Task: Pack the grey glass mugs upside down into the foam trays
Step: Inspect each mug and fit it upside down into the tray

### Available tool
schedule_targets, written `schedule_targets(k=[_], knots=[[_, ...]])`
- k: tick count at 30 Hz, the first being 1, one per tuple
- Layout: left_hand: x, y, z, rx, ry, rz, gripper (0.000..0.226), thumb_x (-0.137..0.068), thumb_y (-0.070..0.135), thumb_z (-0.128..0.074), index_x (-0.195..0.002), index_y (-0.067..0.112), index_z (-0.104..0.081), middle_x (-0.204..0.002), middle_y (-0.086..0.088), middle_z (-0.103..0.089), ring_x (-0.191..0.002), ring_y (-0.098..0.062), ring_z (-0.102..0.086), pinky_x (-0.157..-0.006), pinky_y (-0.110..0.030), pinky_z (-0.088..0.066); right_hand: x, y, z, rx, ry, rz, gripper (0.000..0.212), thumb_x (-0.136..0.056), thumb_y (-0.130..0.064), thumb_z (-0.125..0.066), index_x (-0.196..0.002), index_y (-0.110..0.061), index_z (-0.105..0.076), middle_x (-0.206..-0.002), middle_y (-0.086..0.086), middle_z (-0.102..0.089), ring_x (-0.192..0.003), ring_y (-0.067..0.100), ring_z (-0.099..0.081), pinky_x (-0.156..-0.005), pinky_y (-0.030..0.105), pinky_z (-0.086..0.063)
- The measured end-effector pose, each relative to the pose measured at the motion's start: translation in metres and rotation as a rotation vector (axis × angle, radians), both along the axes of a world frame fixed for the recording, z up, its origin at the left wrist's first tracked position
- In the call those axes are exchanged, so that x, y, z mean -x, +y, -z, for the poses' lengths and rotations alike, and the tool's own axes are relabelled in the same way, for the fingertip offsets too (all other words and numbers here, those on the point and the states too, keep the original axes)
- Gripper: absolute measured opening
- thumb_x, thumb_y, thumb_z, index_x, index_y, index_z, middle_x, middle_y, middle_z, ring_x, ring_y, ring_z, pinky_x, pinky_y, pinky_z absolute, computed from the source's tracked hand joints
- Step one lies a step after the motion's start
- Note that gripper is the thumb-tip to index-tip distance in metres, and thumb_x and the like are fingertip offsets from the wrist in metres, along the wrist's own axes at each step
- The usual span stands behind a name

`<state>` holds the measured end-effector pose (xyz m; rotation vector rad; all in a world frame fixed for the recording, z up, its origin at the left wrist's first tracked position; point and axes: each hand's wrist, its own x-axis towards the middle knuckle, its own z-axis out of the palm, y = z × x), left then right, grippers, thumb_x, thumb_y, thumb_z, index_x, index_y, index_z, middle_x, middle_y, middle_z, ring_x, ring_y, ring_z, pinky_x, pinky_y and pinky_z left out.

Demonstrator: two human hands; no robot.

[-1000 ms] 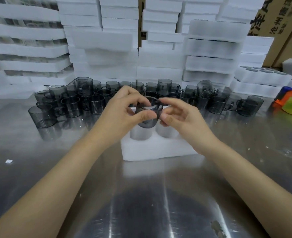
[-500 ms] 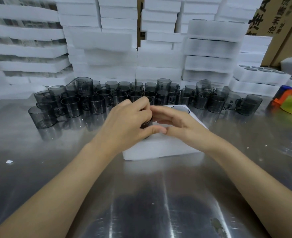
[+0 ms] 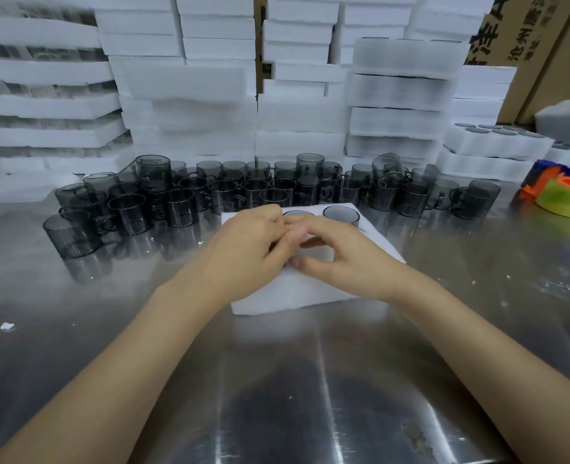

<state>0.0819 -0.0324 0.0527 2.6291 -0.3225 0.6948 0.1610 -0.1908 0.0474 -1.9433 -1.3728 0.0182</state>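
Two grey glass mugs (image 3: 340, 213) sit upside down in the far slots of the white foam tray (image 3: 277, 303), which lies on the shiny steel table (image 3: 277, 380) just in front of many loose upright mugs (image 3: 183, 209). The left hand (image 3: 246, 249) and right hand (image 3: 339, 261) meet over the tray's near part with fingers bent. Whether they grasp a mug beneath cannot be told.

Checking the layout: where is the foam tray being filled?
Head view: the tray lies at the centre of the table, under the left hand and right hand, just in front of the loose mugs, with two packed mugs at its far edge.
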Motion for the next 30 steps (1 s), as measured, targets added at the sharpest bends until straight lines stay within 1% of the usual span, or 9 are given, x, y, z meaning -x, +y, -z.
schedule_targets(k=[4, 9, 13, 15, 17, 19, 24, 27, 30], knots=[[-0.002, 0.005, 0.003, 0.116, 0.147, -0.089, 0.051, -0.101, 0.024, -0.045, -0.059, -0.004, -0.058, -0.074, -0.016, -0.055, -0.062, -0.022, -0.047, -0.061, -0.032, -0.037, 0.0, 0.006, 0.003, 0.085, -0.165, 0.022, 0.016, -0.091, -0.008, -0.06, -0.105, -0.003, -0.066, -0.105, 0.007, -0.066, -0.103, 0.017, -0.054, -0.092, 0.034, -0.042], [-0.001, 0.002, 0.004, 0.069, 0.15, -0.114, 0.056, -0.099, 0.028, -0.047, -0.048, 0.006, -0.046, -0.065, -0.01, -0.048, -0.054, -0.017, -0.042, -0.057, -0.03, -0.035, -0.006, -0.005, -0.004, -0.09, 0.06, 0.016, 0.016, -0.091, 0.001, -0.06, -0.097, -0.002, -0.073, -0.105, -0.002, -0.07, -0.101, 0.008, -0.064, -0.089, 0.022, -0.049], [0.0, 0.006, 0.01, 0.127, -0.126, -0.229, 0.039, -0.097, 0.022, -0.053, -0.071, -0.002, -0.068, -0.087, -0.007, -0.058, -0.079, -0.023, -0.055, -0.08, -0.038, -0.045, -0.044, -0.031, -0.007, -0.579, 0.266, 0.367, 0.023, -0.093, 0.005, -0.051, -0.091, -0.007, -0.071, -0.079, 0.006, -0.068, -0.067, 0.006, -0.063, -0.068, 0.019, -0.051], [-0.002, 0.011, 0.007, 0.203, -0.15, -0.331, 0.027, -0.095, 0.025, -0.054, -0.093, 0.006, -0.073, -0.112, -0.002, -0.057, -0.108, -0.023, -0.051, -0.098, -0.034, -0.038, -0.068, -0.048, 0.004, -0.669, 0.249, 0.675, 0.021, -0.093, 0.001, -0.05, -0.093, -0.007, -0.069, -0.081, 0.004, -0.067, -0.069, 0.007, -0.061, -0.072, 0.023, -0.053], [-0.005, 0.012, 0.007, 0.319, 0.056, -0.415, 0.039, -0.096, 0.036, -0.051, -0.127, 0.015, -0.06, -0.139, 0.0, -0.042, -0.134, -0.02, -0.031, -0.105, -0.029, -0.025, -0.089, -0.067, 0.021, -0.518, 0.141, 0.921, 0.025, -0.091, -0.001, -0.049, -0.105, -0.007, -0.068, -0.1, 0.009, -0.067, -0.089, 0.017, -0.063, -0.088, 0.027, -0.048], [-0.01, 0.012, 0.013, 0.427, 0.282, -0.453, 0.054, -0.096, 0.048, -0.045, -0.141, 0.018, -0.044, -0.155, 0.004, -0.021, -0.142, -0.018, -0.02, -0.109, -0.032, -0.022, -0.109, -0.08, 0.036, -0.301, 0.061, 1.039, 0.039, -0.089, -0.001, -0.049, -0.126, -0.006, -0.06, -0.123, 0.016, -0.055, -0.111, 0.028, -0.054, -0.1, 0.028, -0.038], [-0.016, 0.009, 0.029, 0.444, 0.218, -0.51, 0.048, -0.094, 0.043, -0.053, -0.136, 0.02, -0.048, -0.156, 0.003, -0.018, -0.139, -0.018, -0.032, -0.098, -0.026, -0.028, -0.141, -0.076, 0.044, 0.038, 0.069, 1.123, 0.072, -0.093, -0.017, -0.053, -0.154, -0.022, -0.014, -0.158, 0.016, -0.007, -0.141, 0.038, -0.009, -0.113, 0.048, -0.02], [-0.019, 0.012, 0.03, 0.487, 0.197, -0.491, 0.044, -0.092, 0.042, -0.058, -0.131, 0.021, -0.052, -0.153, 0.003, -0.025, -0.135, -0.014, -0.036, -0.093, -0.02, -0.026, -0.153, -0.071, 0.048, 0.252, -0.013, 1.124, 0.074, -0.094, -0.026, -0.054, -0.154, -0.028, -0.011, -0.161, 0.011, 0.004, -0.146, 0.033, 0.003, -0.115, 0.054, -0.013], [-0.022, 0.016, 0.031, 0.547, 0.174, -0.455, 0.028, -0.091, 0.038, -0.061, -0.116, 0.024, -0.059, -0.149, 0.003, -0.03, -0.133, -0.01, -0.037, -0.088, -0.014, -0.024, -0.16, -0.069, 0.048, 0.251, -0.005, 1.095, 0.067, -0.093, -0.026, -0.053, -0.152, -0.025, -0.019, -0.161, 0.01, 0.001, -0.146, 0.033, 0.001, -0.114, 0.056, -0.013]])
